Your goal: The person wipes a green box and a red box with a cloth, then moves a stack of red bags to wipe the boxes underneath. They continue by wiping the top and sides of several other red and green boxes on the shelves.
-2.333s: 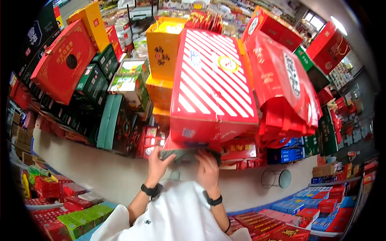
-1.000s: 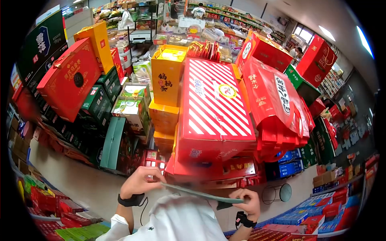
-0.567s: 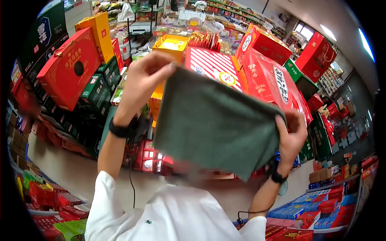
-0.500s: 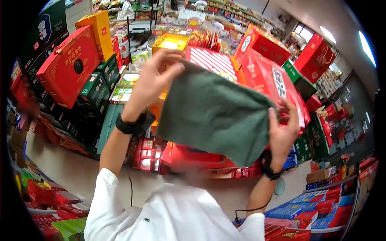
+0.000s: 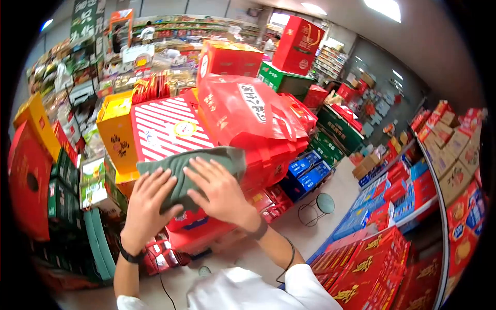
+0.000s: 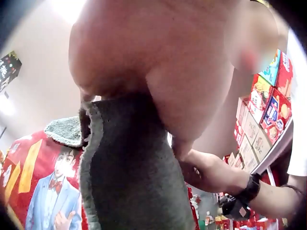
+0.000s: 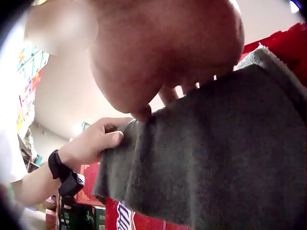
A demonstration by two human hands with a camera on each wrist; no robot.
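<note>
A grey-green cloth [image 5: 231,161] is bunched into a narrow band in front of the red-and-white striped box [image 5: 165,129]. My left hand [image 5: 147,206] holds its left part, fingers laid over the top. Farther right, my right hand [image 5: 222,199] holds it too, with fingers spread across the folds. Seen from the left wrist, the cloth [image 6: 129,172] hangs below the palm, showing a pale fuzzy edge. In the right wrist view the left thumb [image 7: 114,139] lies over the near face of the cloth [image 7: 192,163], and the right fingers are partly hidden behind its upper edge.
Red gift bags [image 5: 248,113] lean right of the striped box, with a yellow box [image 5: 116,134] to its left. Blue boxes [image 5: 307,173] sit low at the right, near a round stool [image 5: 324,203]. Shelves with red packages [image 5: 356,268] line the right side.
The cloth, at first low at the waist, was raised and spread between both hands, then lowered and gathered. The hands have come closer together, and the head view has turned right.
</note>
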